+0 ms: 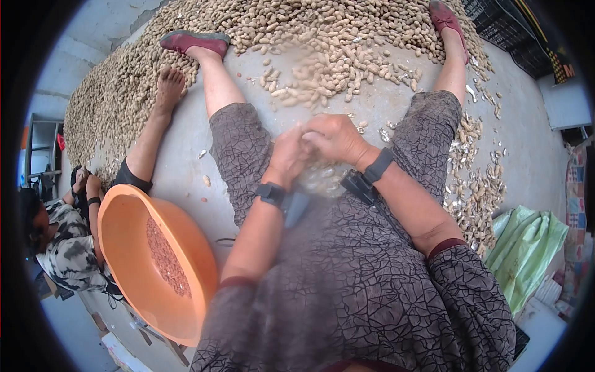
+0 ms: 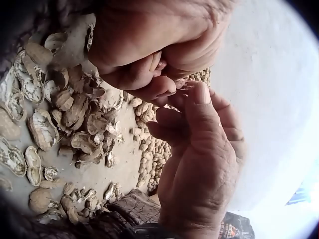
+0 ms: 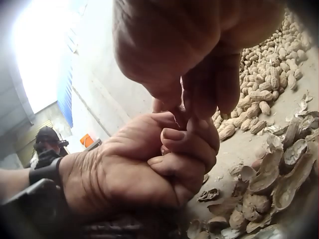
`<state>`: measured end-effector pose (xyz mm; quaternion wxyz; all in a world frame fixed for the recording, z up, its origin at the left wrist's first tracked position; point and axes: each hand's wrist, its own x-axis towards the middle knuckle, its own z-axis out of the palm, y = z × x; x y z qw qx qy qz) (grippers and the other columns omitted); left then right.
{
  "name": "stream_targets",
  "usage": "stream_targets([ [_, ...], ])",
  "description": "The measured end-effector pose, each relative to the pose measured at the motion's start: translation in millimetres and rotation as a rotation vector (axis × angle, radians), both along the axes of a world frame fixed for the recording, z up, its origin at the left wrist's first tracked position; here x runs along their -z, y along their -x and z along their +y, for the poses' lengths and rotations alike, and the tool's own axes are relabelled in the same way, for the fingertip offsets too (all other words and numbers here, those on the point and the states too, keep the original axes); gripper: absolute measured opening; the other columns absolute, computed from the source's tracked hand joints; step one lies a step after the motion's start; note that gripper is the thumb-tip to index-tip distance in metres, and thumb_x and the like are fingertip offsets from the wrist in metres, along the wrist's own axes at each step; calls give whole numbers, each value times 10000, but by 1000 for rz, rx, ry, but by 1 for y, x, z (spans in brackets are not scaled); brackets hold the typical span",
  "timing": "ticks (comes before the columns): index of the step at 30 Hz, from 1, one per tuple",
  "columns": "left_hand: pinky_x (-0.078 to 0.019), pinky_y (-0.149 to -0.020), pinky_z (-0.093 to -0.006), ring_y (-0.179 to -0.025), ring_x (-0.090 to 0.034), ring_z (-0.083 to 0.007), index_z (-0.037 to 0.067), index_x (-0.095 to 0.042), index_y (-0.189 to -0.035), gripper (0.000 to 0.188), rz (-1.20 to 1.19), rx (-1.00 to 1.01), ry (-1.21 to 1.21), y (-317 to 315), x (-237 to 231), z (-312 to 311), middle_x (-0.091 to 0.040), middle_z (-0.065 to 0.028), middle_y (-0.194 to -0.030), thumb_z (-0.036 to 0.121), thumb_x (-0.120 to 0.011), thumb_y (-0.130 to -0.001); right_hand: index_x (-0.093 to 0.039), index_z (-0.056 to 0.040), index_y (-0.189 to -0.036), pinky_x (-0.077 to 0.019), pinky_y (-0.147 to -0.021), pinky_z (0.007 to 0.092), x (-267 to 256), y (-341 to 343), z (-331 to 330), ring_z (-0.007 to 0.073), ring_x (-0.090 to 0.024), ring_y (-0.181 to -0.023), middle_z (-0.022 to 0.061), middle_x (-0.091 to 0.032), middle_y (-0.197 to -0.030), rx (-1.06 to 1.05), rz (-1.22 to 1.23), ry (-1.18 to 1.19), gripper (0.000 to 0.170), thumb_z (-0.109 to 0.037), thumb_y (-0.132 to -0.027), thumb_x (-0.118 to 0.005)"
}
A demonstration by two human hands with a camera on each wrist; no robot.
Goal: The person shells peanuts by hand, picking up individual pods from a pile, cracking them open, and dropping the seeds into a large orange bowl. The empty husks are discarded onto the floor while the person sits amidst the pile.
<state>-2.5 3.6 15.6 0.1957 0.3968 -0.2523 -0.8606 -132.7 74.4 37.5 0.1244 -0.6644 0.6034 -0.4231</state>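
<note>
My left hand (image 1: 288,154) and right hand (image 1: 338,137) meet at the fingertips above my lap. In the left wrist view, the left hand (image 2: 159,40) has its fingers curled round a peanut, with a bit of reddish kernel (image 2: 160,65) showing between them. My right hand (image 2: 202,164) pinches at the same spot with thumb and fingers, where a small pale edge shows at the fingertips. Most of the peanut is hidden by the fingers. Opened peanut shells (image 3: 269,184) lie on the floor below both hands.
A large heap of unshelled peanuts (image 1: 273,25) spreads beyond my feet. An orange basin (image 1: 201,248) with reddish kernels (image 1: 164,257) stands to my left, beside another person (image 1: 68,257). More shells (image 1: 477,204) and a green sack (image 1: 527,248) lie to my right.
</note>
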Motion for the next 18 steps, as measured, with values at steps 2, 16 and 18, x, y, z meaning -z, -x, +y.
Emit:
stream_targets([
  [2, -280, -346, -162, -448, -417, -61, 20, -536, -857, 128, 10, -2, -41, 1, -5, 1, -514, -43, -633, 109, -472, -922, -623, -31, -797, -487, -591, 326, 3, 2, 0, 232, -604, -618, 102, -621, -687, 10, -187, -101, 94, -91, -724, -614],
  [16, -297, -365, -138, -466, -435, -39, -1, -539, -896, 134, 68, 47, 17, -3, -20, 3, -565, -56, -691, 89, -445, -926, -624, 19, -806, -457, -486, 217, 5, 10, -3, 71, -575, -578, 35, -613, -656, 137, -872, -401, 120, -94, -833, -596],
  [18, -293, -365, -141, -462, -434, -39, 1, -549, -878, 143, 34, 37, 29, -7, -7, 0, -571, -59, -690, 103, -460, -924, -631, 21, -807, -464, -489, 221, 5, 10, -4, 83, -580, -583, 35, -612, -657, 146, -845, -336, 128, -99, -835, -598],
])
